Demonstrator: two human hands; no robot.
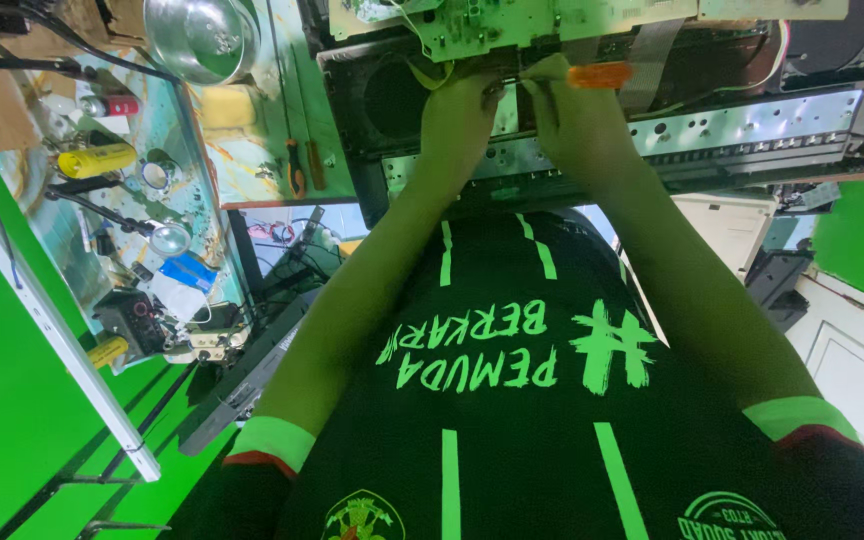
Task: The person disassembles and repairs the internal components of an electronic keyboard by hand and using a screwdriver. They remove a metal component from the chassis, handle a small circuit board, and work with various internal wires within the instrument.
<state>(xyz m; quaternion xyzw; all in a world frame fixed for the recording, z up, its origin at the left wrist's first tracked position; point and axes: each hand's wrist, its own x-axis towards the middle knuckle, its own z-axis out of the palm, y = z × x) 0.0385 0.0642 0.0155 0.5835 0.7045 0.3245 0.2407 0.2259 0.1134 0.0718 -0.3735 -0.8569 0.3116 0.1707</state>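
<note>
Workbench [252, 160]; rt hand [577, 115] holds screwdriver [597, 74] (orange handle).

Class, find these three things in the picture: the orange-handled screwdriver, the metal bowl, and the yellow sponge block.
orange-handled screwdriver [600, 74], head view, middle of its orange handle, beside the right hand [572, 115].
metal bowl [197, 38], head view, inner wall of the bowl.
yellow sponge block [226, 105], head view, centre of its top face.

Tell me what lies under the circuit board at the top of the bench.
Under the circuit board sits an opened black chassis with a perforated metal rail. The left hand and right hand, which holds an orange-handled screwdriver, cover the part between.
</note>
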